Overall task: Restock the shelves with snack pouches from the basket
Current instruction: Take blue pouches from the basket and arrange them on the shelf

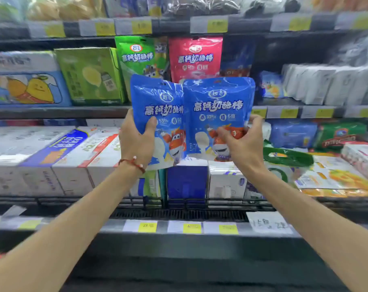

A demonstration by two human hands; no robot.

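Stocked store shelves (58, 112), price tags on the edges. Left hand (136, 142) grips left blue pouch (157, 114); right hand (244, 144) pinches right blue pouch (218, 110). Pouches overlap, held before green pouch (136, 55) and red pouch (195, 57). Dark gap right of red.

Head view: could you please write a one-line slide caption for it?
Left hand and right hand each hold a blue snack pouch before the shelf's green pouch and red pouch.

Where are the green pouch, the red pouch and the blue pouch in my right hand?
green pouch (136, 55), head view, on its printed front.
red pouch (195, 57), head view, on its white lettering.
blue pouch in the right hand (217, 106), head view, on its front lettering.
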